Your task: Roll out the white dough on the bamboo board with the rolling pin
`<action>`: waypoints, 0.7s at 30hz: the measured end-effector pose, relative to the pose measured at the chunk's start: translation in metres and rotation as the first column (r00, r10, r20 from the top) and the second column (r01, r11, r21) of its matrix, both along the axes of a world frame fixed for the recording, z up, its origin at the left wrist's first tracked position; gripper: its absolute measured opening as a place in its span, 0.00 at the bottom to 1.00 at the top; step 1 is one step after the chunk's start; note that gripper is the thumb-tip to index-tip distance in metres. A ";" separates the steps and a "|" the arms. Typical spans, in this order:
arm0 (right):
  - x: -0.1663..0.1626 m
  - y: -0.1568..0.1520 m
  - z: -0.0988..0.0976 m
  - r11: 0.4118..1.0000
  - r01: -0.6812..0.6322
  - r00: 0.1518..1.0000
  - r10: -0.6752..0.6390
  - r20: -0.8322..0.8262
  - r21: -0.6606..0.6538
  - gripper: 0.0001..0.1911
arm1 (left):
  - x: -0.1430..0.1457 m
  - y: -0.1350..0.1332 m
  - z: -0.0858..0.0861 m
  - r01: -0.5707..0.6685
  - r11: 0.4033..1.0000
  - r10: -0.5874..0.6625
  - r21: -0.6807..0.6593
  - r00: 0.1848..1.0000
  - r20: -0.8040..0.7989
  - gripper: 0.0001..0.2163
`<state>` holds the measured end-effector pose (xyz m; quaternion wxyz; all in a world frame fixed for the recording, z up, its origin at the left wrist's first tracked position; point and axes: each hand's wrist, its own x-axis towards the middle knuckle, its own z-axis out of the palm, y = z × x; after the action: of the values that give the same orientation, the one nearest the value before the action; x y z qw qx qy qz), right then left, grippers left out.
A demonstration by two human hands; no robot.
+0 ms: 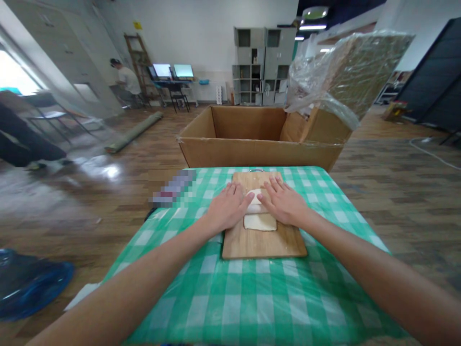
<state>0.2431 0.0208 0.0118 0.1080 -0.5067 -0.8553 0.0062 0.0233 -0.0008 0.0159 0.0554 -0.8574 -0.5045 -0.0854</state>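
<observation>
A flat piece of pale dough lies on a wooden cutting board, its far part showing between my thumbs. Across its middle runs a whitish, rounded band; whether this is a rolling pin or a fold of the dough I cannot tell. My left hand rests over the board's left side, fingers stretched forward and thumb towards the dough. Opposite it, my right hand lies palm down with fingers spread, its thumb near the dough's right edge. What is under both palms is hidden.
A green-and-white checked cloth covers the table. A blurred-out object lies at its far left corner. Beyond stands a large open cardboard box with plastic wrap. A blue water bottle is low left; a person sits far back.
</observation>
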 end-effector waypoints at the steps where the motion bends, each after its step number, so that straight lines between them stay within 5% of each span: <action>1: 0.000 -0.008 0.000 1.000 -0.010 1.000 0.010 0.001 -0.011 0.46 | 0.001 -0.004 0.001 -0.033 0.999 0.033 0.009 0.999 0.024 0.28; 12: 0.008 -0.135 -0.001 0.995 -0.064 0.997 0.067 -0.036 0.077 0.45 | -0.012 -0.099 -0.011 0.020 0.998 -0.023 0.052 0.998 0.053 0.36; 17: 0.011 -0.150 -0.002 0.987 -0.138 0.989 0.142 -0.047 0.081 0.45 | -0.015 -0.116 -0.017 0.041 0.995 -0.044 0.086 0.998 0.038 0.38; 21: 0.013 -0.132 0.000 0.989 -0.127 0.990 0.131 -0.046 0.079 0.44 | -0.012 -0.103 -0.014 0.024 0.999 -0.026 0.041 0.999 0.044 0.38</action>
<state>0.2566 -0.1109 0.0120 0.1484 -0.4453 -0.8830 -0.0064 0.0108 -0.1040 0.0024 0.0606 -0.8603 -0.4929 -0.1153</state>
